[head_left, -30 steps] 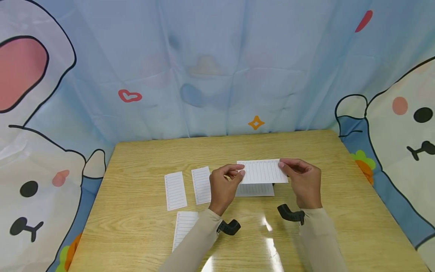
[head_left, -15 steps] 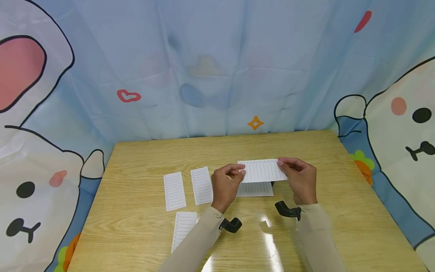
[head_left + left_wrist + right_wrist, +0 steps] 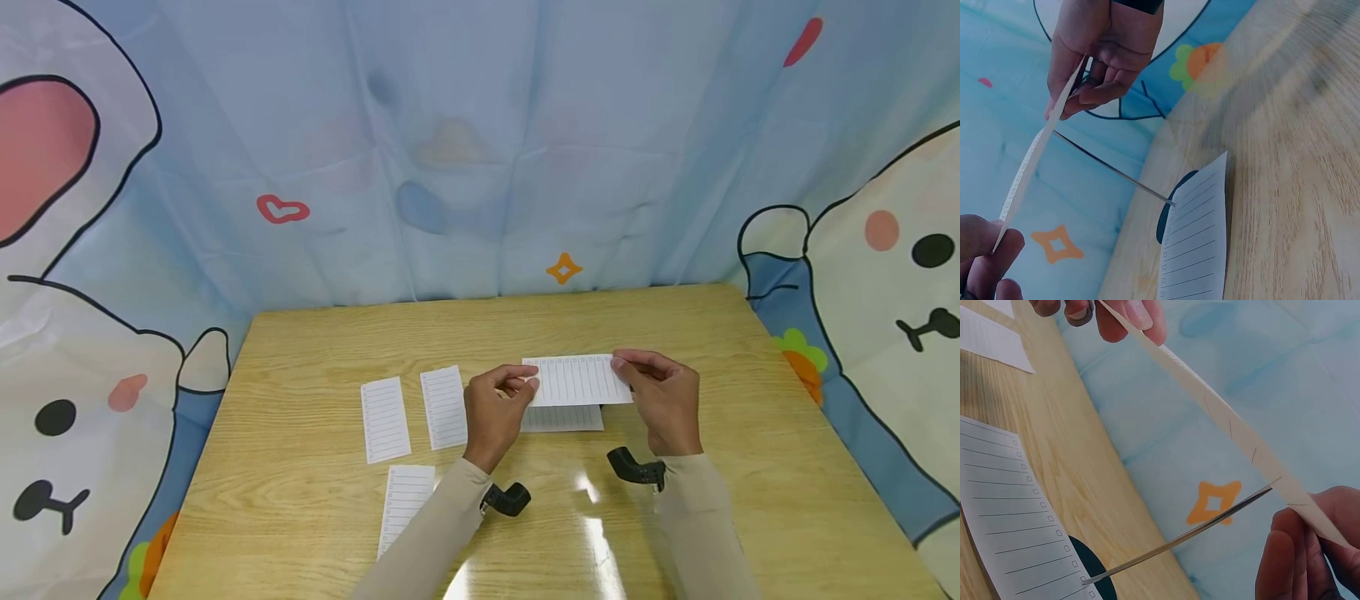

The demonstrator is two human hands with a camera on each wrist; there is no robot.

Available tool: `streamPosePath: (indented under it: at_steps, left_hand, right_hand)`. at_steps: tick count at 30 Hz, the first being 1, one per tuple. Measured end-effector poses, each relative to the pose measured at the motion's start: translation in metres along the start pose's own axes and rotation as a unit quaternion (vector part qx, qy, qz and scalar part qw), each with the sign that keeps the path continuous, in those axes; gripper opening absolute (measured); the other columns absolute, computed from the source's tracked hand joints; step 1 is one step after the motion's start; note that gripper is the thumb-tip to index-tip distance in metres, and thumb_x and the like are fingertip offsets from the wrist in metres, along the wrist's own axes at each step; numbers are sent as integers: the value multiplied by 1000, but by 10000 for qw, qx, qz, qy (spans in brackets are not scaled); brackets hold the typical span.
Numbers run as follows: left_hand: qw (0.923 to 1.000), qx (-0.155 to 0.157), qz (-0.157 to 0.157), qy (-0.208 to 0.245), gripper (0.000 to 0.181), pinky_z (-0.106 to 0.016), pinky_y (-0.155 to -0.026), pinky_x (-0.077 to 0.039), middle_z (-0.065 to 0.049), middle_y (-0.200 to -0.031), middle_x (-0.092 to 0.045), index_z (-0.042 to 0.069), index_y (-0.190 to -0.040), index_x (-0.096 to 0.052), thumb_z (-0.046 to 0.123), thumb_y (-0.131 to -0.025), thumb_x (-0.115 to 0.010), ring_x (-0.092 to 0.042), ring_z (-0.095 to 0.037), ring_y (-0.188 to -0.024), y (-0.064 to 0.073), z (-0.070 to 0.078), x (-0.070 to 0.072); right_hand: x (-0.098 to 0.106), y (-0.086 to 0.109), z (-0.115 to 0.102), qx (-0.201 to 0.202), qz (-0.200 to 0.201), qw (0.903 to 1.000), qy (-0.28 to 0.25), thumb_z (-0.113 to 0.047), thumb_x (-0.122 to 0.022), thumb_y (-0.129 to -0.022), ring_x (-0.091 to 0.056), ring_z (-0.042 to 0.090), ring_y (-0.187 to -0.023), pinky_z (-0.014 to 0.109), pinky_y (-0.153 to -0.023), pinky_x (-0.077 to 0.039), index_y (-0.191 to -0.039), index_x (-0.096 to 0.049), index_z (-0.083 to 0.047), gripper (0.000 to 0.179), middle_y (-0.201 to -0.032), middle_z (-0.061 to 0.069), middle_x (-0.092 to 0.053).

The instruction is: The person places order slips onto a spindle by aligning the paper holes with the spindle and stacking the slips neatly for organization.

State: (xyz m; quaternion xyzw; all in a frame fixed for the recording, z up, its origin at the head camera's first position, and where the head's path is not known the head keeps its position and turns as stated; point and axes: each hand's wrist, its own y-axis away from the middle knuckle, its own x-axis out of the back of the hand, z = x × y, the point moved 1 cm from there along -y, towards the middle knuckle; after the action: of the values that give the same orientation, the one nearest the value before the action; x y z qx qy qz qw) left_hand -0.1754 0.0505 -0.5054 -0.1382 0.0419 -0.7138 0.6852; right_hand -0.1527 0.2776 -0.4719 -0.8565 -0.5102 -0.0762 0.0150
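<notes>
My left hand pinches the left end of a white lined card, and my right hand pinches its right end. The card hangs above the table. Beneath it a thin metal rod rises from a dark round base, like a paper spike. In the right wrist view the rod's tip meets or nearly meets the held card's underside; I cannot tell whether it pierces it. A second lined card lies over the base, with the rod apparently standing through it near its checkbox edge. From the head view, the held card hides the rod.
Three more lined cards lie on the wooden table to the left: one farthest left, one beside my left hand, and one nearer the front, partly under my left sleeve. A patterned curtain hangs behind the table.
The right hand has shifted slightly left over the last second, and the held card sits a touch lower than half a second ago. Both hands keep their hold; the other cards stay in place.
</notes>
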Motion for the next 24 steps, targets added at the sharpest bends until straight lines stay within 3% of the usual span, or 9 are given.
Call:
streamPosePath:
  at_steps: [6,24]
  left_hand:
    - [10000,85,-7,-20,12,-24,-69,-50,-5,-83,-78,16,-105,-84,14,-96,-77,-61,-7,-76,0,0,-1]
    - [9995,282,13,161,12,-24,-69,-50,-6,-84,-77,15,-104,-85,12,-96,-77,-61,-9,-76,0,-10,-2]
  right_hand:
    - [0,-2,1,-32,-36,9998,-185,-9,-79,-95,-70,9,-85,17,-73,-57,-114,-79,3,22,-93,-10,-76]
    - [-5,-8,1,-193,-146,9997,49,-10,-78,-96,-70,7,-85,18,-73,-57,-114,-79,1,21,-92,-12,-76]
